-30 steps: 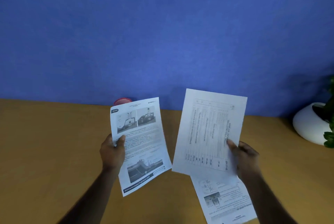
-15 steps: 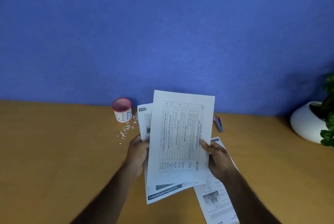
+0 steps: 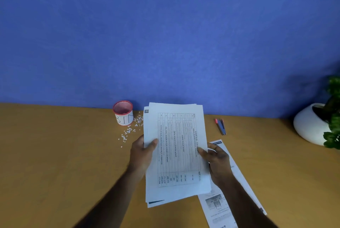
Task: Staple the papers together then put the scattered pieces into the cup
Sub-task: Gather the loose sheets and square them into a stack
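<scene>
Two printed sheets, stacked into one pile of papers (image 3: 176, 152), are held up over the wooden desk (image 3: 55, 163). My left hand (image 3: 142, 152) grips the pile's left edge and my right hand (image 3: 216, 161) grips its right edge. A third printed sheet (image 3: 219, 207) lies flat on the desk under my right forearm. A red-rimmed white cup (image 3: 123, 112) stands at the back, left of the pile. Small white scattered pieces (image 3: 129, 131) lie on the desk beside the cup. A blue and red stapler (image 3: 220, 126) lies to the right of the pile.
A white round planter (image 3: 311, 124) with a green plant (image 3: 334, 113) stands at the far right of the desk. A blue wall (image 3: 165, 34) runs along the desk's back edge.
The two sheets, held apart a second ago, have been brought together, the table sheet on top of the illustrated one. Both hands have moved inward and the edges now nearly line up.
</scene>
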